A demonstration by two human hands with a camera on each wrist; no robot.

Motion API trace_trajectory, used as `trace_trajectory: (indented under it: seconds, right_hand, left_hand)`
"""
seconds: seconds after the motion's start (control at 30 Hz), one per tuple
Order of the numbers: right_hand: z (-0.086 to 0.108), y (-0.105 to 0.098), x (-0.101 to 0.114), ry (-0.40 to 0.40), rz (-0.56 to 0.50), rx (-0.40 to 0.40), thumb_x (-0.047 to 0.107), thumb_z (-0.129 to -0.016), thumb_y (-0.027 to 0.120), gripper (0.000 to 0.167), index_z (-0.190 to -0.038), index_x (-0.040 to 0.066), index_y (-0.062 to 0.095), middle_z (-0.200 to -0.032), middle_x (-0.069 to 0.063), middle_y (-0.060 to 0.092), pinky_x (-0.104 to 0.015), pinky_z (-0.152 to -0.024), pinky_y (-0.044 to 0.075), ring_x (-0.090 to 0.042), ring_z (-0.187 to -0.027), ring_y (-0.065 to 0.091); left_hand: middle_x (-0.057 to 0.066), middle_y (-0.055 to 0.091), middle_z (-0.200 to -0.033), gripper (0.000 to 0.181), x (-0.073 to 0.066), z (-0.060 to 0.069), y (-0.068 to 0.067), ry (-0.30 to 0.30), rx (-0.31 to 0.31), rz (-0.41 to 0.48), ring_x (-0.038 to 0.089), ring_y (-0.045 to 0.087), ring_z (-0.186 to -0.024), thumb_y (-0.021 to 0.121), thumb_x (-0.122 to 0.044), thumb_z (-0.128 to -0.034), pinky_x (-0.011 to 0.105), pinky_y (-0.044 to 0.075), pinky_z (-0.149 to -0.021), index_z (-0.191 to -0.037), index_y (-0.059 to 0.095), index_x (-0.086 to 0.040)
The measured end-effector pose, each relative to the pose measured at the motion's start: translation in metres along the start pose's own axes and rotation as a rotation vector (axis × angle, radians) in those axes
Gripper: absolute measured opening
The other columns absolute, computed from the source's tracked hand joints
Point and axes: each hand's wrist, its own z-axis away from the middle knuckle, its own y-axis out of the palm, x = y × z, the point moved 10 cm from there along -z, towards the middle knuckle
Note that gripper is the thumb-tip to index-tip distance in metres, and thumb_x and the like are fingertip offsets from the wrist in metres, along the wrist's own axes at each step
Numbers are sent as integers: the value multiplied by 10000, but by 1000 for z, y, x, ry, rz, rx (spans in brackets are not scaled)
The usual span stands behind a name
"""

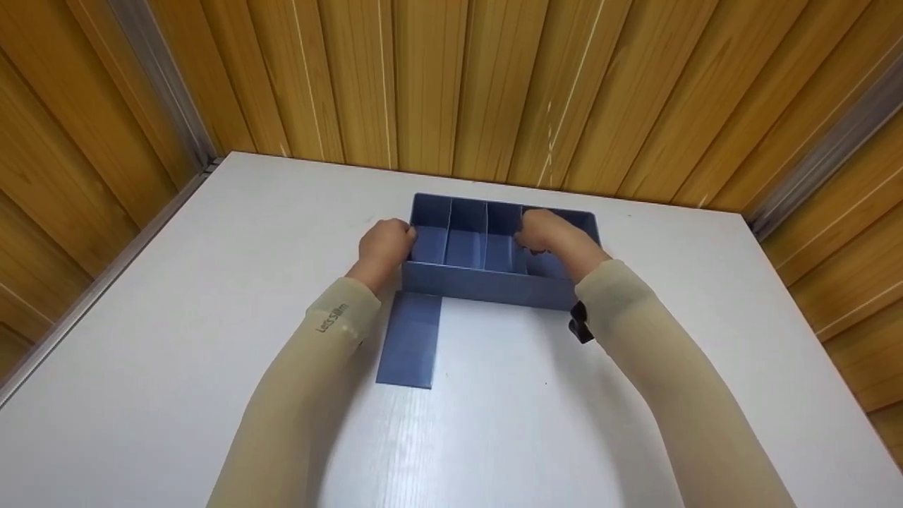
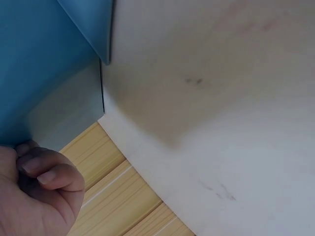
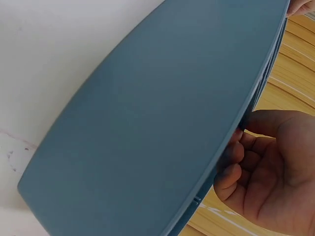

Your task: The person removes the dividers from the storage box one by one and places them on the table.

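A blue-grey box (image 1: 487, 283) with upright dividers lies on the white table. My left hand (image 1: 385, 247) grips the top of its left wall; in the left wrist view the fingers of this hand (image 2: 44, 191) curl at the edge of the blue wall. Over the right part of the box, my right hand (image 1: 554, 236) pinches the rightmost divider (image 1: 520, 262) near its top. The right wrist view shows the box's long wall (image 3: 142, 108) and my right hand (image 3: 275, 169) beyond it, thumb and fingers bent, fingertips partly hidden by the wall.
A flat blue-grey panel (image 1: 409, 342) lies on the table (image 1: 211, 310) in front of the box's left corner. Behind the table stands a wood-patterned wall (image 1: 423, 85), with metal frame posts at both sides.
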Motion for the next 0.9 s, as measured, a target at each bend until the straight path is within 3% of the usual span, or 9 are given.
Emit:
trace_trajectory:
  seconds: [0.3, 0.47, 0.63, 0.9]
  right_hand:
    - [5, -8, 1, -52, 8, -81, 137, -1012, 470, 306, -943, -61, 693, -766, -79, 617, -439, -879, 525, -218, -749, 564]
    - [11, -24, -2, -51, -69, -159, 142, -971, 479, 252, -790, 26, 612, -713, -40, 562, -410, -786, 486, -223, -725, 530]
    - [18, -40, -1, -52, -75, -241, 186, -955, 510, 301, -664, 117, 475, -671, -16, 482, -375, -705, 429, -215, -689, 469]
    - [18, -51, 0, -18, -102, -283, 232, -946, 538, 382, -590, 154, 425, -549, 53, 384, -317, -570, 349, -155, -578, 405]
  left_hand:
    - [159, 765, -1099, 376, -1, 2, 4, -13, -1, -83, 299, 663, -955, 449, -252, -1065, 456, 552, -938, -1084, 741, -15]
    - [171, 763, -1109, 379, -8, 1, 1, 8, -13, -124, 318, 677, -961, 440, -250, -1063, 467, 560, -930, -1080, 735, -12]
    - [182, 766, -1084, 386, -11, 0, -3, 8, -26, -166, 345, 691, -950, 433, -242, -1049, 487, 571, -901, -1024, 736, -4]
    - [194, 767, -1082, 420, -9, 1, -5, -1, -33, -204, 359, 724, -966, 409, -258, -1063, 489, 585, -881, -1033, 734, 6]
